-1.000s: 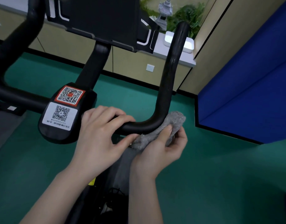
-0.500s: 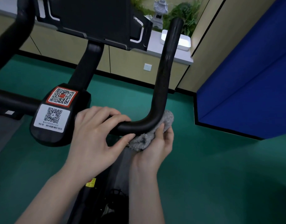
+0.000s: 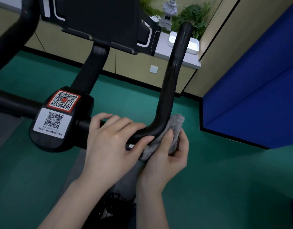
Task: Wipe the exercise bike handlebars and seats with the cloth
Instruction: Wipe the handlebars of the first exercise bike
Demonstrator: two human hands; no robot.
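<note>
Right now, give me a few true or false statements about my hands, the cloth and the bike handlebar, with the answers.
1. The right hand holds the grey cloth against the bend of the handlebar. True.
2. The left hand hangs free, off the bike. False: it grips the handlebar's horizontal part, beside the cloth.
3. Two QR stickers sit on the centre housing. True.
4. The cloth is at the handlebar's top end. False: it is at the lower bend.
</note>
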